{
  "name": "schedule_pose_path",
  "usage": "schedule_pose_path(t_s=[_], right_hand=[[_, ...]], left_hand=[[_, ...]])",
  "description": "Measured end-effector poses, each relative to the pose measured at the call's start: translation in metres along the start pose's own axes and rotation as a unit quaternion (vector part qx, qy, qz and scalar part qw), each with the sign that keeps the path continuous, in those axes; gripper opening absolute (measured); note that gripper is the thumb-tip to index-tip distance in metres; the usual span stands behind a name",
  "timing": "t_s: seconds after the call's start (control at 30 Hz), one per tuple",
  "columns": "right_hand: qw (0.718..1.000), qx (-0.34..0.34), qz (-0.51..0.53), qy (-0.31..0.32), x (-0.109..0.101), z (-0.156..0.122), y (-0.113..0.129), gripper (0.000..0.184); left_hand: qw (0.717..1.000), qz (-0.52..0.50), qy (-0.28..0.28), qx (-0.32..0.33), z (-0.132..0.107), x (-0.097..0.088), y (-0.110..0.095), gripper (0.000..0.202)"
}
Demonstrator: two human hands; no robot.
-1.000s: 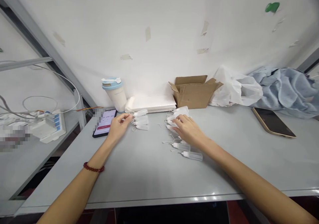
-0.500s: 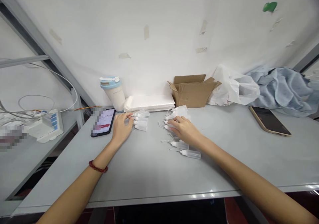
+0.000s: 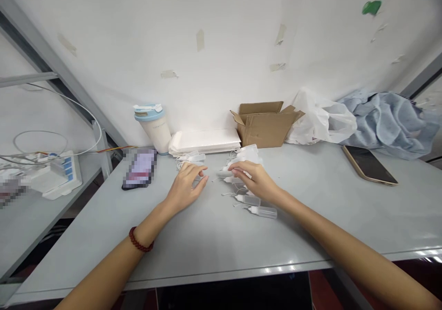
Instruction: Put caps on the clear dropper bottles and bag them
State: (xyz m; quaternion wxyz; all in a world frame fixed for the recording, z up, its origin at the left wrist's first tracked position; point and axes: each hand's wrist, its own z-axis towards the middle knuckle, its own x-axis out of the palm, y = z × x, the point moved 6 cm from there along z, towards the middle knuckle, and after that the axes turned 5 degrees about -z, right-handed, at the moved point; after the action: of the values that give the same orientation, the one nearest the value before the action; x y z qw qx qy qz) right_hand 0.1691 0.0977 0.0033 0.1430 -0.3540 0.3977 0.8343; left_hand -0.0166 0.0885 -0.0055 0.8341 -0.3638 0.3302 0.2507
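My left hand (image 3: 188,183) is over the table with thumb and index finger apart and nothing between them. Behind and partly under it lies a small group of clear plastic needle-tip bottles (image 3: 196,158), mostly hidden by the hand. My right hand (image 3: 257,177) has its thumb and fingers closed on a small needle-tip bottle (image 3: 223,174), which is blurred and points left. Around that hand several more such bottles lie in a loose column, with white caps and thin loops. The nearest bottle (image 3: 264,212) lies on its side in front.
At the back stand a blue-lidded cup (image 3: 155,128), a stack of white envelopes (image 3: 207,142), an open cardboard box (image 3: 265,128) and a white plastic bag (image 3: 317,121). A phone (image 3: 140,169) lies left; another phone (image 3: 369,164) lies right, before a blue cloth (image 3: 390,121).
My left hand has moved right and nearer, away from the left group of bottles, and its fingers have parted. My right hand has shifted slightly left with a bottle at its fingertips.
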Motion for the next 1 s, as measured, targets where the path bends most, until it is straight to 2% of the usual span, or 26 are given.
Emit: schedule_pose_path(t_s=[0.1,0.2,0.37,0.6,0.77,1.0], right_hand=[[0.992,0.064,0.110,0.001,-0.004,-0.002,0.003,0.024],[0.984,0.105,0.143,-0.008,-0.006,-0.004,0.003,0.027],[0.974,0.137,0.179,-0.018,-0.006,-0.003,0.001,0.027],[0.969,0.144,0.203,-0.014,-0.004,-0.004,0.001,0.026],[0.962,0.143,0.232,-0.004,-0.001,-0.004,0.002,0.024],[0.959,0.149,0.241,0.002,-0.001,-0.005,0.004,0.023]], left_hand=[[0.999,-0.029,0.025,-0.008,0.000,0.002,-0.004,0.029],[0.997,-0.062,0.048,-0.021,0.000,0.006,-0.010,0.028],[0.990,-0.099,0.081,-0.066,0.001,0.013,-0.014,0.020],[0.976,-0.157,0.094,-0.121,0.000,0.015,-0.013,0.023],[0.955,-0.220,0.104,-0.172,0.000,0.015,-0.013,0.027],[0.938,-0.269,0.107,-0.192,0.001,0.013,-0.015,0.029]])
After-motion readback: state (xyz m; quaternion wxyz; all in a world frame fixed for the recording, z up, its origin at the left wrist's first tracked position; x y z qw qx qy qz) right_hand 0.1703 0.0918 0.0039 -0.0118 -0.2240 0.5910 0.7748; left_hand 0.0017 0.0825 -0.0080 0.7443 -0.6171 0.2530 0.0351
